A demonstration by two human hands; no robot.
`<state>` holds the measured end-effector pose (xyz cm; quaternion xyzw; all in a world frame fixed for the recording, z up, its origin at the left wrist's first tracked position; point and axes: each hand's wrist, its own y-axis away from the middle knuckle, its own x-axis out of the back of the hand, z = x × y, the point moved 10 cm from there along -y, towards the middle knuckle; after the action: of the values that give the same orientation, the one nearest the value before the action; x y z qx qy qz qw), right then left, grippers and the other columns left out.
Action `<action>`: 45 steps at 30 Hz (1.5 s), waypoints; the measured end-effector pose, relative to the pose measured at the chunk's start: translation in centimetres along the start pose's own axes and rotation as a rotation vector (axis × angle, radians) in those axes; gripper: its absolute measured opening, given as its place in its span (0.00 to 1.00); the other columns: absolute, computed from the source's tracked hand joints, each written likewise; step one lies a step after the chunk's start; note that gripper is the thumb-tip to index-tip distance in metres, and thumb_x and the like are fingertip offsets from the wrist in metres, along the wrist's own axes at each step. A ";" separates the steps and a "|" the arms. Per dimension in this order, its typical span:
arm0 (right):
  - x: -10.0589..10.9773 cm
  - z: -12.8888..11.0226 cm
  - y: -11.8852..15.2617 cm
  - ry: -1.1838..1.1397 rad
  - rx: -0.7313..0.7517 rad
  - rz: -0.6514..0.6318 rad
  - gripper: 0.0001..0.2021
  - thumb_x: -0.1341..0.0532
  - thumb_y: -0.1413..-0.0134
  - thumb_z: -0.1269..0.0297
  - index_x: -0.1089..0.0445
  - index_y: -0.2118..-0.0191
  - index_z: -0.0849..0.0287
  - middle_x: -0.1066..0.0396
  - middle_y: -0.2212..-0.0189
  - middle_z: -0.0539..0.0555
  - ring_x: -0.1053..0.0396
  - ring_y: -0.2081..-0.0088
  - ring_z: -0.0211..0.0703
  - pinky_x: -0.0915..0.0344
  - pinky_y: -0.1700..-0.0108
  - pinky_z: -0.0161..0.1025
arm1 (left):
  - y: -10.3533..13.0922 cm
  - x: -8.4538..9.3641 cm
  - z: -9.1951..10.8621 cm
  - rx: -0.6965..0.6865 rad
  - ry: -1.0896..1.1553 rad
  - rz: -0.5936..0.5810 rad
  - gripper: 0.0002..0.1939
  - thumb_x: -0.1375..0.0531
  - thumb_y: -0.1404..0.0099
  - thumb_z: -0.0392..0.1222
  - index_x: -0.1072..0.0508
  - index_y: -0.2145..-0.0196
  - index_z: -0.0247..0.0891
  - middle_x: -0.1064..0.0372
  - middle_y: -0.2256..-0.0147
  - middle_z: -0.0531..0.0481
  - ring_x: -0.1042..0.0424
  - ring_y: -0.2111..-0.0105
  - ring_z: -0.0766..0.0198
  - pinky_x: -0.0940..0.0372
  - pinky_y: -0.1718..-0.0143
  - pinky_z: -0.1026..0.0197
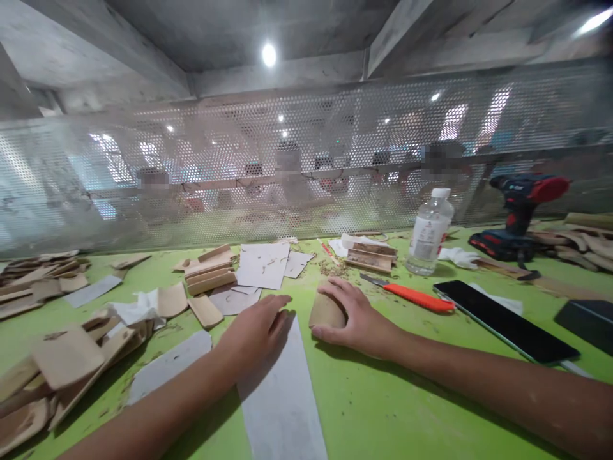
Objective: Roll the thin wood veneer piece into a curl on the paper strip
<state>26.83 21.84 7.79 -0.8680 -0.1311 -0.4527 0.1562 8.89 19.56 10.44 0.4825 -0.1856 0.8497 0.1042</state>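
Note:
My right hand (352, 319) is wrapped over a curved tan piece of bamboo (320, 309), thumb at its near edge and fingers across the top. The piece rests on the green table. To the left, my left hand (256, 327) hovers palm down by the upper end of a long white paper strip (282, 399). Its fingers reach forward, slightly bent and apart, with nothing seen in them; the palm side is hidden. Beyond my right hand lies an orange-handled utility knife (416, 298), its blade pointing left. Several white paper pieces (262, 265) lie past my left hand.
Cut bamboo pieces pile up at left (67, 354); a small stack (211, 271) sits farther back. On the right are a clear bottle (430, 233), a cordless drill (520, 214) and a phone (507, 319). A perforated metal screen (230, 211) closes the table's far side.

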 end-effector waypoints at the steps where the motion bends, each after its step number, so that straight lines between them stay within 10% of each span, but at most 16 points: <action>1: -0.1 0.0 0.0 0.008 0.003 -0.006 0.50 0.36 0.52 0.29 0.40 0.31 0.57 0.55 0.26 0.65 0.55 0.27 0.66 0.51 0.28 0.61 | -0.1 0.3 -0.2 0.014 0.062 0.037 0.20 0.46 0.28 0.43 0.29 0.41 0.41 0.29 0.42 0.39 0.30 0.42 0.43 0.39 0.41 0.45; 5: -0.8 -0.4 0.1 0.066 0.036 -0.050 0.49 0.34 0.54 0.31 0.37 0.32 0.57 0.52 0.27 0.67 0.53 0.28 0.72 0.54 0.29 0.67 | -0.7 0.5 -2.8 0.165 0.352 0.118 0.29 0.40 0.30 0.47 0.37 0.34 0.42 0.42 0.32 0.38 0.43 0.32 0.43 0.46 0.34 0.44; 11: -1.3 -0.9 0.4 0.127 0.096 -0.066 0.48 0.34 0.55 0.32 0.35 0.32 0.57 0.50 0.28 0.67 0.52 0.29 0.74 0.56 0.30 0.70 | -1.3 -1.7 -5.7 0.404 0.874 0.068 0.23 0.38 0.32 0.44 0.32 0.41 0.44 0.36 0.36 0.38 0.32 0.38 0.48 0.31 0.43 0.50; 17: -1.4 -1.6 0.7 0.128 0.159 -0.091 0.48 0.34 0.55 0.31 0.35 0.33 0.56 0.48 0.28 0.67 0.51 0.30 0.74 0.54 0.31 0.69 | -1.5 -2.6 -4.0 0.442 1.174 -0.071 0.11 0.35 0.36 0.39 0.30 0.56 0.41 0.31 0.68 0.53 0.23 0.63 0.60 0.27 0.50 0.55; 23: -1.4 -2.3 0.9 0.121 0.209 -0.114 0.49 0.33 0.57 0.32 0.35 0.33 0.56 0.47 0.29 0.68 0.49 0.31 0.73 0.52 0.31 0.68 | -1.2 -3.9 -2.8 0.492 1.207 -0.250 0.14 0.33 0.35 0.41 0.32 0.55 0.40 0.26 0.64 0.47 0.22 0.67 0.57 0.26 0.66 0.57; 33: -1.5 -2.5 1.0 0.107 0.207 -0.157 0.51 0.33 0.56 0.30 0.36 0.31 0.57 0.50 0.28 0.69 0.52 0.30 0.75 0.53 0.31 0.69 | -1.2 -3.4 -4.1 0.497 1.194 -0.157 0.26 0.37 0.31 0.38 0.39 0.38 0.41 0.37 0.36 0.38 0.22 0.52 0.59 0.28 0.47 0.56; 45: -1.4 -7.1 3.6 -0.018 0.415 -0.310 0.52 0.27 0.63 0.34 0.37 0.31 0.47 0.48 0.30 0.62 0.50 0.31 0.72 0.49 0.32 0.67 | -1.3 -4.4 -3.8 0.327 1.148 -0.076 0.15 0.41 0.32 0.36 0.29 0.47 0.38 0.29 0.42 0.37 0.30 0.39 0.55 0.38 0.35 0.54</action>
<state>22.07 15.59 9.95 -0.7909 -0.3538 -0.4270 0.2586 8.61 22.31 5.19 -0.0379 0.0511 0.9878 0.1423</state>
